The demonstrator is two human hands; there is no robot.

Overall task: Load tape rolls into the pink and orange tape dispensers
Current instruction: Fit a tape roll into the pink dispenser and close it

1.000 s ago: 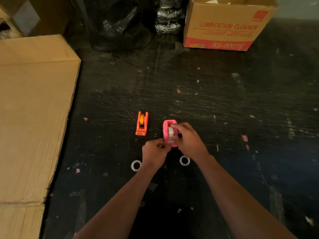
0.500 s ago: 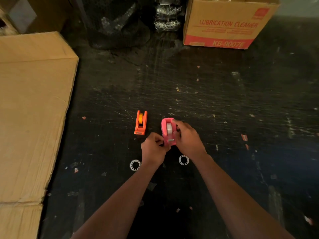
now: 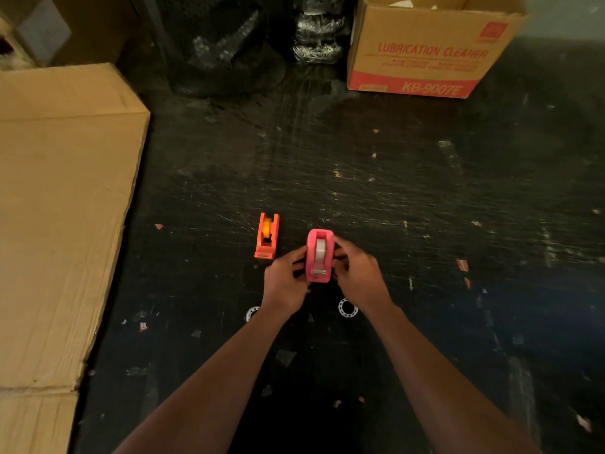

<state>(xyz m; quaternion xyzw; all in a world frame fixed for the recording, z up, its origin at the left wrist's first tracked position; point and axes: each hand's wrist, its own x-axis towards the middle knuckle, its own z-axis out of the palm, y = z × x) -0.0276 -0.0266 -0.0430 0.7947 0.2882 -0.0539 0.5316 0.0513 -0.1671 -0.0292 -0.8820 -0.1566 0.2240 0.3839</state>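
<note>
The pink tape dispenser (image 3: pixel 318 257) stands upright on the dark scratched table (image 3: pixel 393 198), with a white tape roll (image 3: pixel 320 248) seated in its slot. My left hand (image 3: pixel 284 282) holds its left side and my right hand (image 3: pixel 357 276) holds its right side. To the left, apart from my hands, the orange tape dispenser (image 3: pixel 266 236) stands with a yellow tape roll (image 3: pixel 268 227) in it. Two clear empty tape cores lie near my wrists, one on the left (image 3: pixel 252 313), one on the right (image 3: pixel 347 309).
A large flat cardboard box (image 3: pixel 62 204) covers the table's left side. A "Lubrication Cleaner" carton (image 3: pixel 425 57) stands at the back right. Black plastic wrapping (image 3: pixel 226 47) and shiny wrapped bundles (image 3: pixel 316 34) sit at the back. Small paper scraps dot the table.
My right hand moved off the top of the pink dispenser to its right side, uncovering the white roll. My left hand shifted from the front end to the left side.
</note>
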